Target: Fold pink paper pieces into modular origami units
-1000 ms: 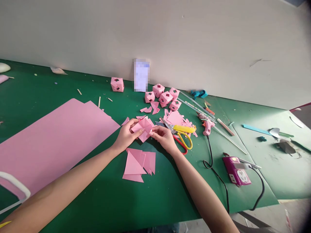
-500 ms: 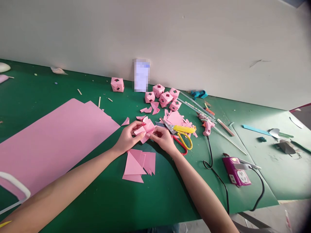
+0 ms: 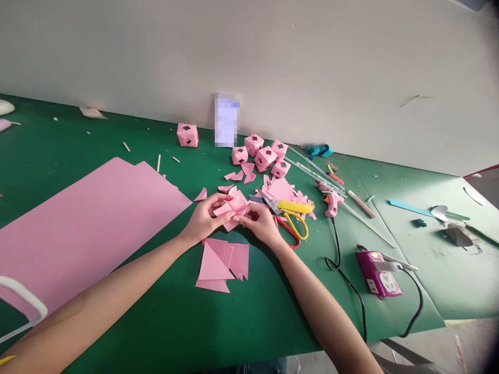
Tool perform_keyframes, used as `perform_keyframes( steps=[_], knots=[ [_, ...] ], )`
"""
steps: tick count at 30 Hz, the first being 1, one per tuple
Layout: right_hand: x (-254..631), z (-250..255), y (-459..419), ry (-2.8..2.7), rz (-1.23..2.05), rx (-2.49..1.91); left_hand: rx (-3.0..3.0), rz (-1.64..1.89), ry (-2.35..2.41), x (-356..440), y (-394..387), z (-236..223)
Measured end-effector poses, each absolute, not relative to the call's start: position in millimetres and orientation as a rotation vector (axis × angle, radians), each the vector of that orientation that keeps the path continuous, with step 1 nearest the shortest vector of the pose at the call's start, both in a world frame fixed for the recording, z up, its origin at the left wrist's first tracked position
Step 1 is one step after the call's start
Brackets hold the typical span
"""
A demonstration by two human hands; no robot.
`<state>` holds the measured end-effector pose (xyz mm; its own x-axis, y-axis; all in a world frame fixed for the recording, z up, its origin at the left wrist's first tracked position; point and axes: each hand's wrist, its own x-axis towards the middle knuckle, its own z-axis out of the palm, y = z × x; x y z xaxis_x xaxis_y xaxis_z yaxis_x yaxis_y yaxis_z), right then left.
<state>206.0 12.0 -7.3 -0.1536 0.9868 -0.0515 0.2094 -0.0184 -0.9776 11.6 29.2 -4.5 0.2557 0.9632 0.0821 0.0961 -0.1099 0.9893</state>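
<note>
Both of my hands meet over the green table and pinch one folded pink paper piece (image 3: 235, 206). My left hand (image 3: 205, 219) grips its left side with thumb and fingers closed. My right hand (image 3: 260, 222) grips its right side the same way. Just below the hands lies a small stack of folded pink triangles and squares (image 3: 220, 264). Scissors with yellow and red handles (image 3: 290, 217) lie right beside my right hand.
A large pink sheet (image 3: 81, 226) covers the left of the table. Several finished pink paper cubes (image 3: 262, 154) and scraps sit near the wall, one cube (image 3: 187, 135) apart. A pink glue gun (image 3: 331, 202), its cord, a power strip (image 3: 379, 274) and glue sticks lie right.
The flat folded square has been pushed together between both hands into a crumpled, puffed shape. The hands moved slightly closer; everything else stayed put.
</note>
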Motion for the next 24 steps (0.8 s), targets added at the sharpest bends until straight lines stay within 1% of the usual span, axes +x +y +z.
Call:
perform_keyframes(
  steps=[6,13,24],
  knots=[
    [207.3,-9.0,10.6,-1.488,1.348,-1.258,1.501,1.085,1.098,11.5,30.2,-7.8],
    [209.4,-8.2,11.2,-1.559,1.214,-1.296,1.36,1.113,1.031,12.8,32.5,-6.3],
    [207.7,-8.4,12.4,-1.569,1.143,-1.282,1.36,1.134,1.048,15.3,26.7,-4.7]
  ],
)
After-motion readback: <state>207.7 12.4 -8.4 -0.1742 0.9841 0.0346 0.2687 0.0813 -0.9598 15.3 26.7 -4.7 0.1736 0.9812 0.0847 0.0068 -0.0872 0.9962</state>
